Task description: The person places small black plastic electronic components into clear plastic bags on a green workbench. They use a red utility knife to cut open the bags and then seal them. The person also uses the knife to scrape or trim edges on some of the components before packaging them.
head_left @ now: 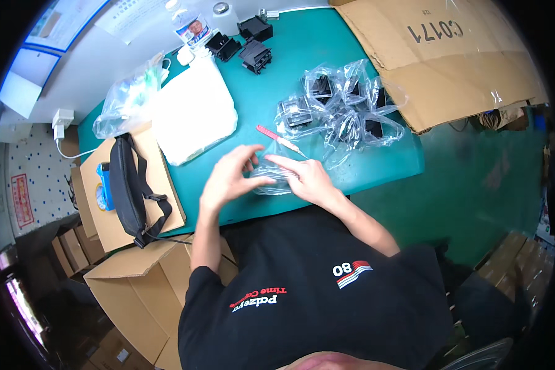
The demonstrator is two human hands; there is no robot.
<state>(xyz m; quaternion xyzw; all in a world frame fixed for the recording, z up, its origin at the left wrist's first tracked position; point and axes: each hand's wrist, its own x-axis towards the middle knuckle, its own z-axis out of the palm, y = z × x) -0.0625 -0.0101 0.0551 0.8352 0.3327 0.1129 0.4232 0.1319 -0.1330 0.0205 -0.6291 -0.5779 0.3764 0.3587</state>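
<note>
A clear plastic bag [272, 185] lies at the table's near edge, between my two hands. My left hand [229, 177] is on its left side, with fingers curved and apart and the thumb reaching over the film. From the right, my right hand [313, 183] has its index finger stretched out above the bag. Its other fingers are curled at the bag's edge and seem to grip the film. Just beyond my fingers lies a slim red-and-white tool [279, 140], its kind unclear. Several black plastic parts in clear bags [345, 111] are heaped to the right of it.
Loose black plastic parts [256, 57] sit at the back of the green table [314, 43], beside a bottle [190, 28]. A white bag [194, 111] lies to the left, near a black waist bag [132, 191] on cardboard. A large cardboard box [438, 68] stands at the back right.
</note>
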